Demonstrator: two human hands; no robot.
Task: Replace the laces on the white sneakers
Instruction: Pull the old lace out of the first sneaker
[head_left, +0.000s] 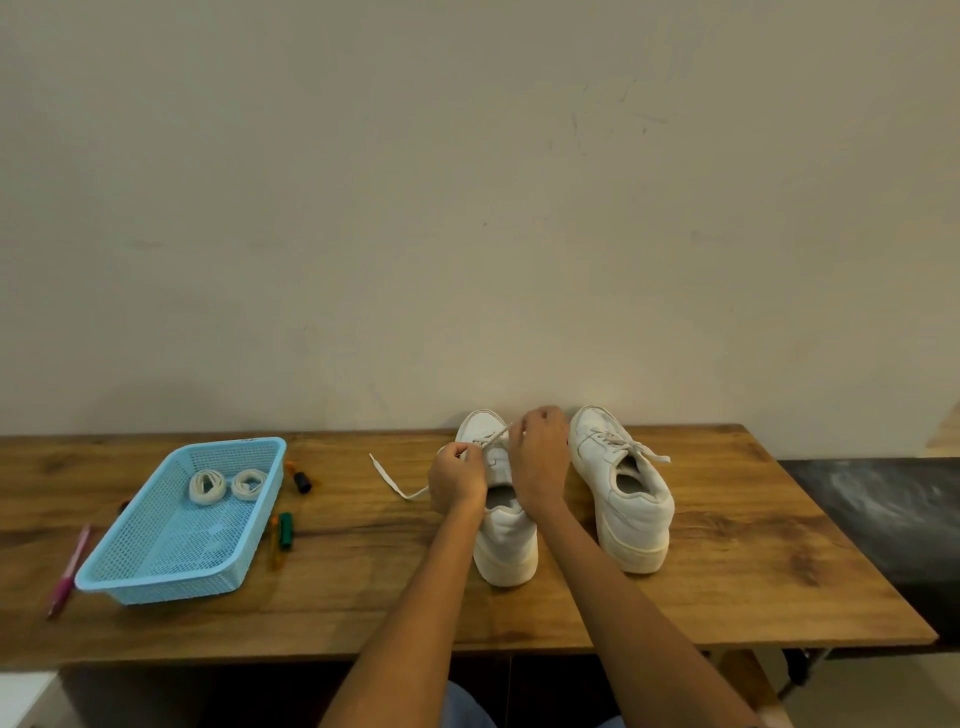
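Head view: two white sneakers near bench (727, 597) far edge. Left hand (457, 480) and right hand (540, 457) fingers pinch lace (395, 480) over left sneaker (506, 545). Right sneaker (623, 499) laced. Two coiled laces (208, 487) in blue basket (156, 566), left end.

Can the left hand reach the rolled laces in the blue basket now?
Probably yes, once it lets go: the left hand grips the old lace, and bare table lies between it and the open-topped basket holding the rolled laces.
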